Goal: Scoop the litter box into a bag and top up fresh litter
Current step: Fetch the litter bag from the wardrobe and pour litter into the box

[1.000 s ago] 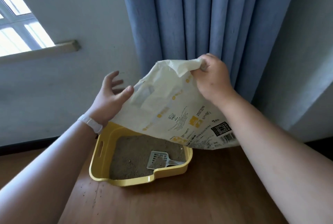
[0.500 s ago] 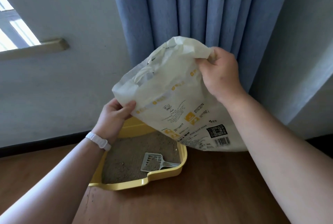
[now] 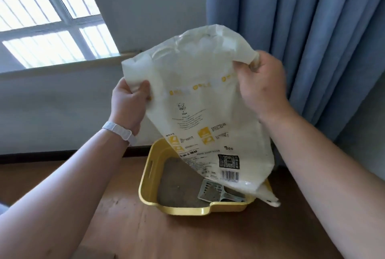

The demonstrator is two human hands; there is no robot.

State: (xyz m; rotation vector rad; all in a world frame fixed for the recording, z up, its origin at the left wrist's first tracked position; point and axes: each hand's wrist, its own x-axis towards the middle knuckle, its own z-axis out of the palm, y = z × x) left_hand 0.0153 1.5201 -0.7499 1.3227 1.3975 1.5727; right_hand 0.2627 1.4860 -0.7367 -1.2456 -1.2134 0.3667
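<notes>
The step in hand looks like the top-up: both hands hold the litter bag (image 3: 200, 112) over the box (image 3: 145, 177), and it is not yet tipped. To do it well, I judge that the mouth end, which seems to be the crumpled top, should come down low over the middle of the box before any grains run. That way they fall on the grey litter (image 3: 177, 183) and not over the rim onto the floor (image 3: 187, 235). One hand should steer the mouth while the other lifts the bottom slowly, since a sudden tilt could dump too much or raise dust. The scoop (image 3: 212, 193) lies in the box's near right corner and would be buried, so lifting it out first seems wise. Whether the mouth is already open cannot be told. The left hand (image 3: 129, 102) grips the bag's left edge, fingers curled on it; the right hand (image 3: 262, 85) is closed round the bunched top right corner. The bag hangs between and below them, printed face to the camera, tilted so that its lower right corner droops over the box's right rim, near the scoop. I cannot tell whether it touches the rim. The box stands on the floor below both hands, beside a blue curtain (image 3: 312, 29), well apart from either hand.
</notes>
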